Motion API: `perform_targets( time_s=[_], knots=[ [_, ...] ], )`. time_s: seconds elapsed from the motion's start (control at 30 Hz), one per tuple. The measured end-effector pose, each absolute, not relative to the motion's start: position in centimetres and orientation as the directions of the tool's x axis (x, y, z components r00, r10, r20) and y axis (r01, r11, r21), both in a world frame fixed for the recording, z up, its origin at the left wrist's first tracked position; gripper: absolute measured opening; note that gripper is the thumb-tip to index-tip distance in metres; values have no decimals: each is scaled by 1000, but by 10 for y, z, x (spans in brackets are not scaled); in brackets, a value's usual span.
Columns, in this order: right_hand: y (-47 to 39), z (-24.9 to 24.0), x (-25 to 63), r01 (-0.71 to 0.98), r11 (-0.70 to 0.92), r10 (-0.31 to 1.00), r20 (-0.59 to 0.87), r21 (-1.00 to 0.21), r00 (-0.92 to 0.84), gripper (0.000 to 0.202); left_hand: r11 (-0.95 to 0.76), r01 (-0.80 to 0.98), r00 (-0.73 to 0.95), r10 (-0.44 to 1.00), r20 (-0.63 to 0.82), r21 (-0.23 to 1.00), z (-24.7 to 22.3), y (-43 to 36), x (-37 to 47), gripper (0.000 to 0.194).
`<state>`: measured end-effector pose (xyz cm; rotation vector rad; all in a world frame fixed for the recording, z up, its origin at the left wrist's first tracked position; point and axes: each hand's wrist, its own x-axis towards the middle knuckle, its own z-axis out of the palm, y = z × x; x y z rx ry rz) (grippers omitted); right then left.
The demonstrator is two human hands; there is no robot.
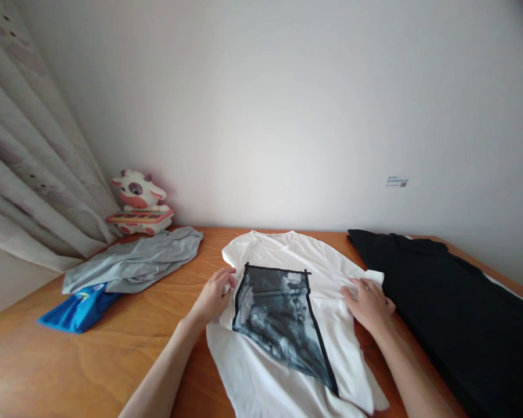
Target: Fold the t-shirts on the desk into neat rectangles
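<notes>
A white T-shirt (331,313) lies on the wooden surface, its neckline toward the wall and its lower part running out of the bottom of the view. On its front is a dark grey, smoky print (274,313) edged with black bands. At the shirt's left side, below the sleeve, my left hand (213,296) has its fingers curled on the fabric. My right hand (366,303) is on the opposite side just under the right sleeve, thumb and fingers closed on the cloth. The fabric between the hands shows some loose folds.
Left on the wooden surface (157,313) are a crumpled grey garment (135,261) and a blue cloth (81,310) partly under it. Behind them stands a cow-shaped toy keyboard (142,203). Black clothing (440,302) lies at right. A curtain (26,162) hangs left; a wall (265,116) rises behind.
</notes>
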<state>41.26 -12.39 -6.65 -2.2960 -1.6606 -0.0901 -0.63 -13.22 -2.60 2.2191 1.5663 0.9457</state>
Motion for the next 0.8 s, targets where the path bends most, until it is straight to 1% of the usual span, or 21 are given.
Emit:
perform_targets(
  time_s=[0.07, 0.13, 0.17, 0.2, 0.27, 0.33, 0.37, 0.43, 0.53, 0.6, 0.67, 0.73, 0.8],
  knots=[
    [-125, -65, 412, 937, -279, 921, 218, -210, 323, 49, -479, 712, 341, 875, 343, 514, -26, -134, -7, 22],
    [-125, -63, 412, 937, -280, 927, 196, -207, 321, 50, -541, 699, 414, 839, 352, 467, -25, -134, -6, 22],
    [-126, -62, 411, 937, -283, 928, 188, -203, 321, 50, -536, 715, 394, 840, 374, 449, -25, -134, -6, 20],
    [-126, -61, 411, 938, -284, 929, 185, -200, 321, 50, -490, 753, 327, 858, 397, 439, -24, -134, -5, 20],
    [-126, -61, 411, 939, -281, 928, 194, -196, 319, 50, -314, 840, 119, 902, 415, 443, -24, -133, -5, 28],
    [-126, -62, 412, 942, -273, 927, 210, -195, 312, 50, -163, 883, -20, 924, 383, 440, -24, -131, -7, 32],
    [-126, -63, 412, 943, -270, 926, 213, -195, 310, 49, -121, 893, -44, 935, 353, 433, -25, -131, -9, 34],
    [-125, -64, 412, 942, -271, 926, 213, -196, 311, 49, -91, 902, -38, 957, 286, 422, -26, -131, -12, 35],
    [-125, -64, 413, 940, -275, 927, 205, -201, 315, 49, -35, 896, -49, 983, 178, 443, -26, -131, -12, 34],
    [-125, -63, 413, 940, -275, 929, 197, -200, 314, 50, -56, 882, -38, 981, 190, 468, -26, -132, -9, 30],
    [-125, -63, 413, 942, -273, 933, 186, -195, 308, 51, -152, 873, 19, 960, 280, 463, -25, -132, -6, 26],
    [-125, -62, 413, 944, -270, 937, 175, -189, 303, 52, -271, 870, 106, 919, 381, 412, -25, -132, -3, 27],
    [-125, -62, 413, 944, -271, 938, 169, -187, 302, 52, -363, 868, 195, 877, 439, 340, -24, -133, -1, 34]
  ],
)
